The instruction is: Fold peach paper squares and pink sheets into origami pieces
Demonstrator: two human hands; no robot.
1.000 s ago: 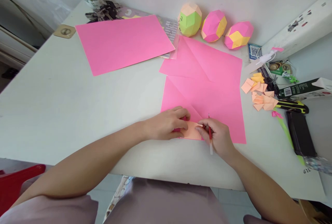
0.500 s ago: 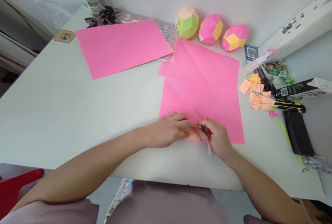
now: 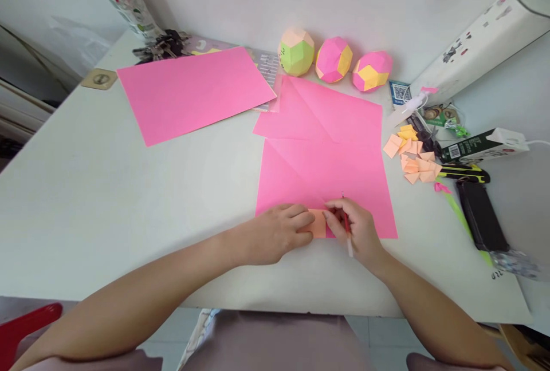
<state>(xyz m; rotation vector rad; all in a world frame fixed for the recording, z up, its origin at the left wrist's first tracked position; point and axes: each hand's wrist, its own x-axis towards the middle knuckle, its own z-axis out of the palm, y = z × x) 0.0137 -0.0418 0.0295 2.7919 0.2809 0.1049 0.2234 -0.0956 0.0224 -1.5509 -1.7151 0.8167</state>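
A small light-orange paper piece (image 3: 318, 224) lies at the near edge of a large pink sheet (image 3: 348, 168) with crease lines across it. My left hand (image 3: 275, 233) has its fingers bent over the left part of the orange piece, holding it down against the sheet. On the other side, my right hand (image 3: 360, 232) is closed around a slim red pen (image 3: 346, 222) with a clear end. Its thumb and forefinger are at the right edge of the orange piece, where a darker pink patch (image 3: 330, 233) shows.
Another pink sheet (image 3: 197, 93) lies at left, near keys (image 3: 165, 46). Three faceted paper balls (image 3: 334, 60) stand along the wall. At right are small folded orange papers (image 3: 415, 162), a yellow-black cutter (image 3: 466, 173), a carton (image 3: 483, 145) and a black case (image 3: 482, 216).
The camera view has shifted slightly. My left hand has slid a little lower and left, and my right fingers have drawn apart from it, so more of the orange piece shows between them.
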